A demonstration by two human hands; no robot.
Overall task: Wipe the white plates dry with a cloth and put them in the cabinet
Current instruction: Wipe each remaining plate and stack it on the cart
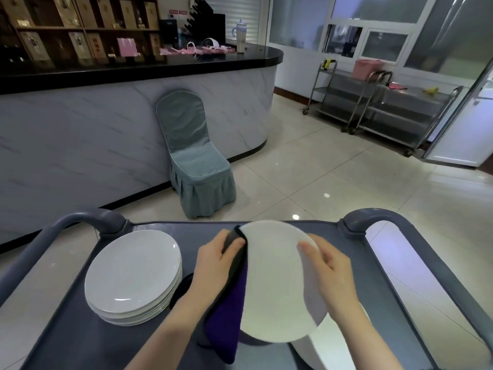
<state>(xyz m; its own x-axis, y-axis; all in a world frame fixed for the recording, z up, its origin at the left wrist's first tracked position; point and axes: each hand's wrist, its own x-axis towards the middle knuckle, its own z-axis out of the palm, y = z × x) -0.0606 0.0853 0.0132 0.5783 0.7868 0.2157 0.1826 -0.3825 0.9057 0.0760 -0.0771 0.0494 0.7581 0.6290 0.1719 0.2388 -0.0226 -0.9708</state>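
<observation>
Wiping underway: right hand (pixel 330 271) grips round white ceramic plate (pixel 272 284) by its rim above grey plastic cart (pixel 69 343); left hand (pixel 216 263) pinches dark purple cloth (pixel 226 316) against opposite rim. Stack of white plates (pixel 130 273) sits on cart, likely still awaiting cabinet.

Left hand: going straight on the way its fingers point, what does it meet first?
The left hand grips the cloth over the rim of the plate, so it would likely press straight into that plate first; depth is unclear.
</observation>
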